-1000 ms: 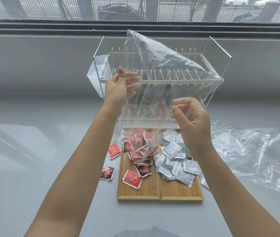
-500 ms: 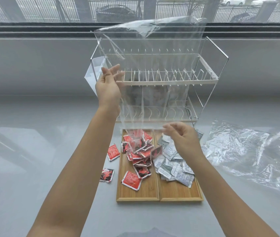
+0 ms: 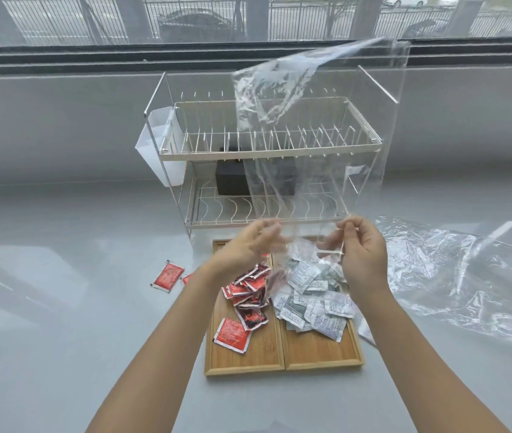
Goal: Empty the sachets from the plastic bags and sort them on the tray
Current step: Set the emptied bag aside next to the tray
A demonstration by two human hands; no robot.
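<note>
I hold the clear bag (image 3: 317, 145) upside down above the tray (image 3: 283, 354), mouth low, its closed end flapping up toward 12 o'clock in front of the rack (image 3: 267, 151). My left hand (image 3: 248, 245) has its grip pinched together on the mouth's left edge; my right hand (image 3: 362, 254) is clamped on the right edge, fingers (image 3: 346, 228) curled over the film. The bag looks empty: I see no sachet inside it, though the film is crinkled and shiny enough that one could hide in a fold.

The sachets are out. The red ones (image 3: 248, 295) lie heaped in the tray's left half, the white ones (image 3: 311, 295) in the right half. One stray red sachet (image 3: 168, 275) lies on the bench (image 3: 61, 276) at about 9 o'clock from the tray, and another edge of red shows just beside my left forearm. A white packet (image 3: 365, 332) also peeks past the tray's right rim.

To finish this step well, I should keep both pinches firm and the mouth spread wide, give a short shake straight down over the left half, and check the corners against the light. Then the bag goes off to 3 o'clock, on the spent bag (image 3: 467, 276) there, clear of the tray. A wide swing risks fanning the light sachets across the divider, so I should move it slowly.
</note>
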